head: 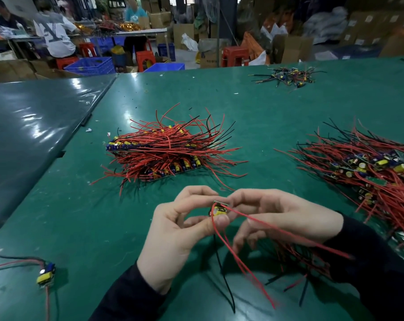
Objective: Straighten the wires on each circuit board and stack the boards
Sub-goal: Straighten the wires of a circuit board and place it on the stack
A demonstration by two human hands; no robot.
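Near the tabletop's [242, 107] front edge, both hands pinch one small circuit board [219, 209]: left hand [173, 232] steadies it, right hand [284, 218] fingers its red wires [242, 262], probably to straighten them before stacking on the middle pile [164, 154].

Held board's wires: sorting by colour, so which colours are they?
Red and black wires hang from the small board that both hands pinch; head view.

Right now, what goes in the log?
left hand: holds circuit board | right hand: pinches board | red wires: hanging | stack: behind
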